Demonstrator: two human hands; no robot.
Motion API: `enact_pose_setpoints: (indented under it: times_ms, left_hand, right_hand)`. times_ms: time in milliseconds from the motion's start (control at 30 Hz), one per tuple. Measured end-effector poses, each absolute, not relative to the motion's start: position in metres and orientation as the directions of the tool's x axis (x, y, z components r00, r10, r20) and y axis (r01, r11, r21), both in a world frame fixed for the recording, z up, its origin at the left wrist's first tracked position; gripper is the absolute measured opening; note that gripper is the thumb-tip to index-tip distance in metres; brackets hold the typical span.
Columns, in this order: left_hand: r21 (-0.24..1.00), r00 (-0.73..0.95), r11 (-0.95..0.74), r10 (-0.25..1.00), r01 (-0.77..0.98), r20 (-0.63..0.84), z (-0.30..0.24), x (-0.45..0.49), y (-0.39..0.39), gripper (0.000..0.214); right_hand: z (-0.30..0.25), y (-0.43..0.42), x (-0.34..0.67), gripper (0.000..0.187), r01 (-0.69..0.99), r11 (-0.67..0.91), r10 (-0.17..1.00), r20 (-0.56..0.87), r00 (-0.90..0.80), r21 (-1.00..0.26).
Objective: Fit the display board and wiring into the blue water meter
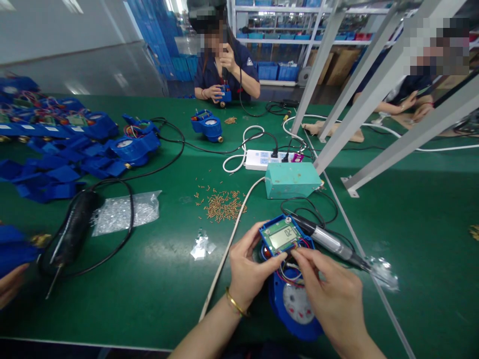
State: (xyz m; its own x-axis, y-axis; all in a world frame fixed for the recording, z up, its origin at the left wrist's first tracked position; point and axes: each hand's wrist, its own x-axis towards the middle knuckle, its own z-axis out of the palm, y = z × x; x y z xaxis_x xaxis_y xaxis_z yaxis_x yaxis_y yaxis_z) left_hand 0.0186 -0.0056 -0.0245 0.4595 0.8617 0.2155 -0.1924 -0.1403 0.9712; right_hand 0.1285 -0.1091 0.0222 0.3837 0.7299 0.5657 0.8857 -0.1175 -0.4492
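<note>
I look down on a long green work surface (419, 259) from above my operator's hands, with steel frame struts (377, 85) crossing it at 2 o'clock. At 12 o'clock, a co-worker (224, 67) sits across the surface with a blue meter in one hand and the other hand raised. A second co-worker (406, 102) sits at 1 o'clock, partly hidden behind the struts.

At 10 o'clock lies a crowd of blue water meter housings (130, 147). Nearer the centre are a white power strip (262, 159) and a teal metal box (292, 179). At 9 o'clock are a bag of small clear parts (123, 213) and a black coiled-cord tool (73, 224). A scatter of brass pins (223, 207) sits just left of centre.

At 6 o'clock, a blue water meter (295, 319) lies dial-up with its circuit board (280, 238) raised above it, trailing coloured wires. The board's small LCD is lit, but its digits are hard to read. The left hand (250, 264), wearing a gold bangle, has its grip pinching the board's left edge. The right hand (329, 289) has its grip pinching the lower edge, and its fingers hide part of the board and dial. An electric screwdriver (329, 239) lies just beside the board at 5 o'clock.
</note>
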Motion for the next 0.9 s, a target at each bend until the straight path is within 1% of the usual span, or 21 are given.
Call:
enact_pose_setpoints:
  times_ms: [133, 200, 267, 367, 467, 533, 600, 667, 700, 733, 800, 833, 867, 900]
  left_hand:
    - [0.971, 0.460, -0.110, 0.866, -0.210, 0.197, -0.024, 0.021, -0.007, 0.058]
    - [0.972, 0.467, -0.055, 0.870, -0.227, 0.158, -0.023, 0.022, -0.008, 0.058]
    - [0.969, 0.474, 0.006, 0.873, -0.249, 0.116, -0.023, 0.021, -0.009, 0.060]
    - [0.958, 0.470, 0.091, 0.881, -0.270, 0.049, -0.027, 0.019, -0.008, 0.065]
    - [0.944, 0.485, 0.183, 0.874, -0.275, -0.028, -0.032, 0.022, -0.007, 0.070]
    - [0.932, 0.513, 0.230, 0.857, -0.281, -0.057, -0.034, 0.028, -0.008, 0.072]
    - [0.929, 0.524, 0.246, 0.849, -0.277, -0.069, -0.032, 0.028, -0.007, 0.075]
    - [0.938, 0.487, 0.230, 0.870, -0.258, -0.079, -0.026, 0.010, 0.006, 0.074]
    - [0.950, 0.424, 0.203, 0.901, -0.239, -0.086, -0.020, -0.008, 0.019, 0.071]
    - [0.952, 0.415, 0.209, 0.904, -0.222, -0.102, -0.014, -0.034, 0.036, 0.063]
    - [0.955, 0.384, 0.233, 0.911, -0.183, -0.149, 0.000, -0.097, 0.075, 0.054]
    - [0.940, 0.502, 0.341, 0.817, -0.027, -0.282, 0.006, -0.127, 0.093, 0.055]
    - [0.916, 0.537, 0.392, 0.756, 0.086, -0.375, 0.010, -0.153, 0.107, 0.058]
    - [0.904, 0.537, 0.407, 0.737, 0.133, -0.411, 0.013, -0.169, 0.115, 0.061]
  right_hand:
    - [0.023, -0.110, 0.127, 0.020, 0.764, -0.183, 0.747, 0.417, 0.518, -0.619]
    - [0.021, -0.111, 0.126, 0.020, 0.702, -0.222, 0.743, 0.349, 0.571, -0.677]
    - [0.018, -0.112, 0.126, 0.019, 0.661, -0.250, 0.729, 0.312, 0.609, -0.707]
    - [0.015, -0.112, 0.125, 0.023, 0.681, -0.269, 0.713, 0.334, 0.616, -0.681]
    - [0.014, -0.112, 0.124, 0.030, 0.759, -0.278, 0.704, 0.412, 0.578, -0.589]
    - [0.014, -0.112, 0.124, 0.037, 0.782, -0.319, 0.667, 0.459, 0.586, -0.535]
    - [0.013, -0.111, 0.127, 0.044, 0.745, -0.403, 0.594, 0.467, 0.655, -0.532]
    - [0.011, -0.109, 0.134, 0.050, 0.681, -0.441, 0.544, 0.429, 0.721, -0.584]
    - [0.010, -0.107, 0.138, 0.054, 0.663, -0.421, 0.561, 0.397, 0.726, -0.619]
    - [0.010, -0.106, 0.143, 0.060, 0.658, -0.376, 0.607, 0.362, 0.707, -0.653]
    - [0.010, -0.103, 0.153, 0.068, 0.662, -0.254, 0.732, 0.307, 0.608, -0.705]
    - [0.010, -0.102, 0.158, 0.071, 0.662, -0.197, 0.789, 0.284, 0.545, -0.723]
    - [0.010, -0.101, 0.163, 0.072, 0.663, -0.149, 0.834, 0.268, 0.483, -0.733]
    - [0.010, -0.101, 0.167, 0.073, 0.668, -0.111, 0.864, 0.261, 0.431, -0.735]
